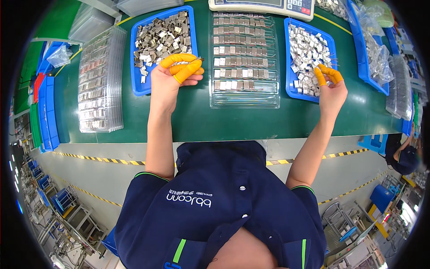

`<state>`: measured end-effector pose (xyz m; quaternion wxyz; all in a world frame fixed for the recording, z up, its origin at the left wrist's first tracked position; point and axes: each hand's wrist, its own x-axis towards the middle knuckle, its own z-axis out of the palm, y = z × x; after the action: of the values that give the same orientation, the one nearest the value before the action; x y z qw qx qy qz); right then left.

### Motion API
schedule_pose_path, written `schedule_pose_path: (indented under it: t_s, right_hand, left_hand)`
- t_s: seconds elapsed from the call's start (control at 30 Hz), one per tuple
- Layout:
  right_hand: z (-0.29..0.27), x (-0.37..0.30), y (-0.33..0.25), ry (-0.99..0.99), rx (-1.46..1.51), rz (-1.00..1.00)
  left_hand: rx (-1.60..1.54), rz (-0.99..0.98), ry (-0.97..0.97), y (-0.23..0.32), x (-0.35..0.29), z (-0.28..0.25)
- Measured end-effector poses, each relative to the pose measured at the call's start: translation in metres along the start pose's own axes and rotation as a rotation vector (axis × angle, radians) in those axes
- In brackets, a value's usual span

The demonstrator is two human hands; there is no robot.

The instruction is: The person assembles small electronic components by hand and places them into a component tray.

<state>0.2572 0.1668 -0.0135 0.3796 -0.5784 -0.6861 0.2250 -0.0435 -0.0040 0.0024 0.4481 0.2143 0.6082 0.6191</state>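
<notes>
My left hand (pixel 178 74), with yellow finger cots, is closed on a small metal connector shell (pixel 200 58) at its fingertips. It is between the left blue tray (pixel 133 58), heaped with metal shells (pixel 163 38), and a clear blister tray (pixel 244 99). Rows of metal connectors (pixel 239 50) with thin wires fill most of that tray's slots. My right hand (pixel 331 87), also in finger cots, reaches into the right blue tray (pixel 290 92) among small white connector pieces (pixel 307 49). Its fingertips are pinched together there; whatever they hold is too small to make out.
Left of the trays stands a stack of filled clear blister trays (pixel 101 80). A weighing scale (pixel 268 6) sits at the back. Blue bins with plastic bags (pixel 378 58) line the right side. Another person (pixel 405 154) is at the far right.
</notes>
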Motion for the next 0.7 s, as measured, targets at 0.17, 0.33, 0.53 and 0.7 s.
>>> schedule_pose_path:
  t_s: [0.17, 0.33, 0.53, 0.7]
  right_hand:
    - [0.002, -0.003, -0.001, -0.032, 0.393, 0.053]
    - [-0.001, -0.009, -0.026, -0.04, 0.691, 0.128]
    - [0.011, -0.041, -0.077, -0.18, 0.845, 0.095]
    - [0.033, -0.073, -0.087, -0.283, 0.883, 0.108]
  left_hand:
    - [-0.109, 0.072, -0.071, -0.004, 0.001, 0.018]
    - [-0.219, 0.026, -0.132, -0.011, 0.001, 0.039]
    - [-0.193, 0.029, -0.242, -0.013, -0.012, 0.078]
    - [-0.478, -0.089, -0.36, -0.023, -0.021, 0.086]
